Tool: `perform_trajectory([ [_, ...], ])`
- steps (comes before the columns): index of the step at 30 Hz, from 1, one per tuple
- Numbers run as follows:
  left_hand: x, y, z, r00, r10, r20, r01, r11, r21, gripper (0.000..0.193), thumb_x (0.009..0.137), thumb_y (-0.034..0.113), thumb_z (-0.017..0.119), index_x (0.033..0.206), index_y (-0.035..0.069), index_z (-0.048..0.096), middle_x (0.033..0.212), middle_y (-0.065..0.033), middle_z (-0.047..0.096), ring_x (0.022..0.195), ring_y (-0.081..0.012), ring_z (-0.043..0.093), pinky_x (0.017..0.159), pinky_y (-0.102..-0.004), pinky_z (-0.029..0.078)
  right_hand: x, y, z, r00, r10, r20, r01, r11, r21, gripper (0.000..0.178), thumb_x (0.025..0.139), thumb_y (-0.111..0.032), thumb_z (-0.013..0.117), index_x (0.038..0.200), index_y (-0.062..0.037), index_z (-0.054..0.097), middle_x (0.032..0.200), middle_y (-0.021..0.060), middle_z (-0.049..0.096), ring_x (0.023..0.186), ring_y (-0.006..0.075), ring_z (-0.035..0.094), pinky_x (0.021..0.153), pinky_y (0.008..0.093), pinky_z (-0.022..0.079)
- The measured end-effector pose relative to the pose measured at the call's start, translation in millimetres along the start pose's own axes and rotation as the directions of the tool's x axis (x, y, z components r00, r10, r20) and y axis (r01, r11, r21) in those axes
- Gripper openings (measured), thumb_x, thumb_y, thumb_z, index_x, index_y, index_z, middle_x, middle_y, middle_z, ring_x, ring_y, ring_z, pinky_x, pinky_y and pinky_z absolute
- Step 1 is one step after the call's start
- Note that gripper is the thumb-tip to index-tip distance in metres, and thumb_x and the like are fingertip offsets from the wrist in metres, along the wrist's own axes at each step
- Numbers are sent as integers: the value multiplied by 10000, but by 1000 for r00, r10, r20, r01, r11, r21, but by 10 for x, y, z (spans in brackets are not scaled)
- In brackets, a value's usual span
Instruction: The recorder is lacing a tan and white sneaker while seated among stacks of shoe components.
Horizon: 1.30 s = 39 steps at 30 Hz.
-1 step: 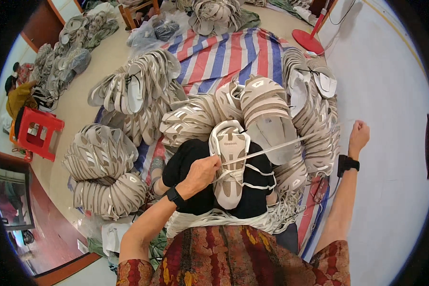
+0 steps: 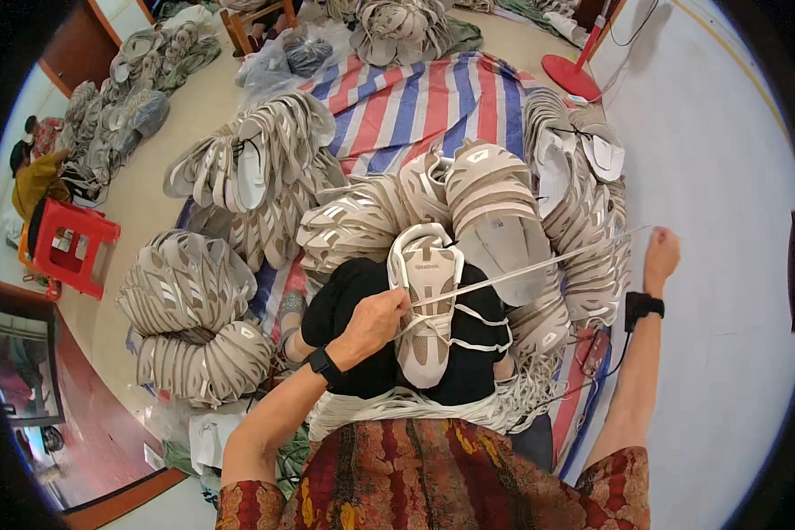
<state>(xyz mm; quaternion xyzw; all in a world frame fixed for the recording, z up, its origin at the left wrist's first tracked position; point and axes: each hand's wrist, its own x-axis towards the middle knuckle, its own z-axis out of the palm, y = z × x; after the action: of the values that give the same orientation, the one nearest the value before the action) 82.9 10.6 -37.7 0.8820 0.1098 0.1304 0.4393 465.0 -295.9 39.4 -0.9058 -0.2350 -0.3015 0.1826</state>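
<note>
A beige and white shoe upper (image 2: 433,265) lies across my lap, toe toward me, its tongue facing up. My left hand (image 2: 380,322) is closed at its left lacing edge; the fingertips hide exactly what they pinch there. From the eyelets a white shoelace (image 2: 539,265) runs taut up to the right, where my right hand (image 2: 662,258) holds it in closed fingers, raised well out from the shoe. Loose lace loops hang at the upper's right side. A bundle of white laces (image 2: 521,397) lies across my lap, nearest my body.
Rows of nested shoe uppers (image 2: 349,221) curve around my knees, with more stacks to the left (image 2: 190,283) and right (image 2: 592,230). Under them spreads a striped plastic sheet (image 2: 415,106). A red stool (image 2: 75,247) stands at left, a red stand base (image 2: 571,78) at far right.
My right hand has shifted slightly left and toward me, still holding the shoelace. The left hand and the shoe upper stay in place.
</note>
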Motion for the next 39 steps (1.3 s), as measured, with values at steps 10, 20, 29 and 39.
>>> perform_trajectory([
  [10,-241,148,-285,943,122,310,-241,891,385,153,730,140,633,777,27,542,956,-115,516,848,-250,520,677,-350,435,-1484,-2538,50,577,-783,232,475,553,685,292,716,-89,559,1004,-44,539,850,87,534,763,240,572,613,332,486],
  [20,-229,-11,-178,987,102,124,-123,976,178,131,771,159,648,811,55,580,1050,-140,430,1007,-299,406,880,-378,326,-841,-1930,357,899,-362,247,197,838,509,188,683,-44,547,868,-67,576,818,111,547,714,290,548,614,412,444],
  [29,-160,-110,-124,994,33,104,-32,999,-7,159,783,161,648,815,32,561,982,-111,406,943,-244,412,835,-321,362,-1430,-2573,33,606,-778,165,510,539,670,278,670,-45,566,948,-47,558,925,99,520,895,260,499,754,368,406],
  [39,-38,102,-167,993,15,-118,-15,1000,2,176,757,78,647,898,29,553,943,-113,474,876,-237,487,785,-323,402,-1309,-2269,225,826,-556,92,425,721,547,118,690,-37,563,805,-31,540,767,114,516,731,264,493,678,369,404],
])
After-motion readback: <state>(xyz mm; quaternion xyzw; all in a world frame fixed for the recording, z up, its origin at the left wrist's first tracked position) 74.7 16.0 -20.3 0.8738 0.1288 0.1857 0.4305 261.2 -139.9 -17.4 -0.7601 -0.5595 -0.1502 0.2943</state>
